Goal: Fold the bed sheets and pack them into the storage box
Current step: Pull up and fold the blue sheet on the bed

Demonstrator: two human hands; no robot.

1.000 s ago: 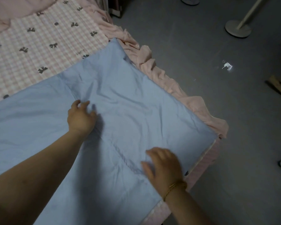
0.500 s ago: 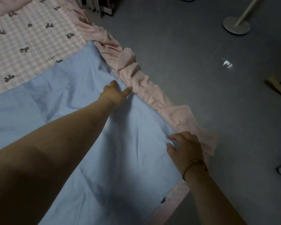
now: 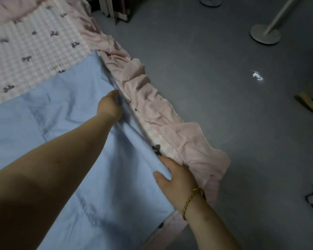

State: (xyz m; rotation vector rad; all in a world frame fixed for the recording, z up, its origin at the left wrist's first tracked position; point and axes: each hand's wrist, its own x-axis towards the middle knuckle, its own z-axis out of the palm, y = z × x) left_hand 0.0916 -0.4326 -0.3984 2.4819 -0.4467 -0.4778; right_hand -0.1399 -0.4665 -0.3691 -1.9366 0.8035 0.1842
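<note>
A light blue bed sheet (image 3: 65, 123) lies spread over the bed, its right edge running along the bed's side. My left hand (image 3: 109, 107) grips that edge higher up, fingers curled into the cloth. My right hand (image 3: 175, 177), with a braided cord on the wrist, pinches the same edge nearer to me, thumb on top of the blue cloth. The edge between both hands is lifted slightly off the mattress. No storage box is in view.
Under the sheet is a pink checked bed cover with dark bows (image 3: 31, 56) and a pink ruffled skirt (image 3: 161, 114) hanging off the side. Grey floor (image 3: 206, 69) lies to the right, with a white round lamp base (image 3: 265, 34) and a wooden piece (image 3: 309, 103).
Both hands slid rightward from the middle of the sheet to its right edge and closed on it. The edge has lifted from the ruffle, and the view shifted right.
</note>
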